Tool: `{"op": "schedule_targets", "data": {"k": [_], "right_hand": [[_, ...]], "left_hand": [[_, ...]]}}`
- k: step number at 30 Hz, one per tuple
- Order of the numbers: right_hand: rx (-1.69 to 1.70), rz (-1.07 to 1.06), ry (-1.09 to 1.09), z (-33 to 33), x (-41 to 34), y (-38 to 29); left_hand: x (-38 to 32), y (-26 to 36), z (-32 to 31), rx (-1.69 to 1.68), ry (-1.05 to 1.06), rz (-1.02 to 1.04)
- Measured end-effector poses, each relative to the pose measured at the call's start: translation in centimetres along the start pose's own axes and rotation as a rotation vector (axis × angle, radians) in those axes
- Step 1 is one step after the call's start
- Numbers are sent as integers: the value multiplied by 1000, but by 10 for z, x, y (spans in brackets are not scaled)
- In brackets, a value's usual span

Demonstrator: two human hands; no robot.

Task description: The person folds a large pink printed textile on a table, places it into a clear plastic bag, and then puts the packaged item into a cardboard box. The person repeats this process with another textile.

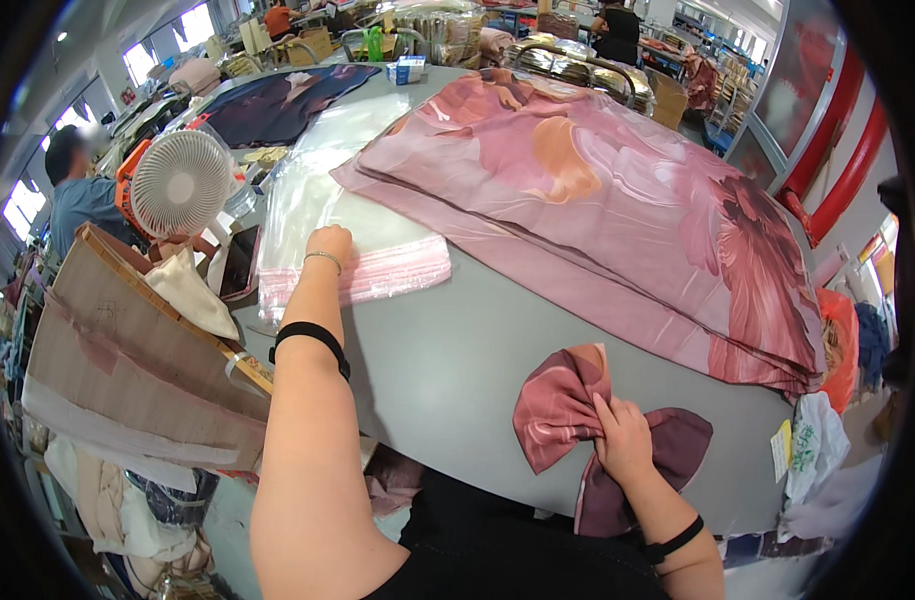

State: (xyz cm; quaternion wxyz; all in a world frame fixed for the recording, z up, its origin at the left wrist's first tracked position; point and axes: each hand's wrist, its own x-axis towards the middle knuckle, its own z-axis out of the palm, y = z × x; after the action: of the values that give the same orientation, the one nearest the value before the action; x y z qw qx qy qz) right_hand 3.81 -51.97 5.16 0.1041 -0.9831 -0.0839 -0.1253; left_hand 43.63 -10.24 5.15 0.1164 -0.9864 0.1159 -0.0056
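My left hand point(330, 246) reaches forward onto a stack of clear plastic bags point(397, 266) with pink-striped near edges. Its fingers are curled away from view, so whether they pinch a bag is hidden. Near the table's front edge, my right hand point(624, 441) grips a piece of printed fabric point(555, 405) in dusty red and plum. The fabric is bunched at the grip and fans out on both sides, like a bow. Beyond it lies a large folded pile of pink floral fabric point(577, 202), partly beside the bags.
An orange-and-white fan point(176, 184), a phone point(240, 259) and a cream cloth pouch point(195, 292) sit at the left. Dark printed fabric point(277, 105) and a small box point(406, 69) lie at the back. A person point(90, 187) is beyond the fan. White plastic bag point(816, 446) hangs at right.
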Motion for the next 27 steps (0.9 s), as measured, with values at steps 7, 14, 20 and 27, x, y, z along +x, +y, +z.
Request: {"op": "schedule_targets", "data": {"k": [7, 14, 20, 27], "right_hand": [[-1, 13, 12, 0, 1, -2], [19, 26, 8, 0, 0, -3], [-9, 37, 17, 2, 0, -2], [14, 42, 18, 2, 1, -3]], "left_hand": [[11, -5, -21, 103, -286, 147], [8, 5, -7, 85, -51, 65], [17, 8, -32, 249, -370, 266], [0, 21, -35, 103, -175, 96]]}}
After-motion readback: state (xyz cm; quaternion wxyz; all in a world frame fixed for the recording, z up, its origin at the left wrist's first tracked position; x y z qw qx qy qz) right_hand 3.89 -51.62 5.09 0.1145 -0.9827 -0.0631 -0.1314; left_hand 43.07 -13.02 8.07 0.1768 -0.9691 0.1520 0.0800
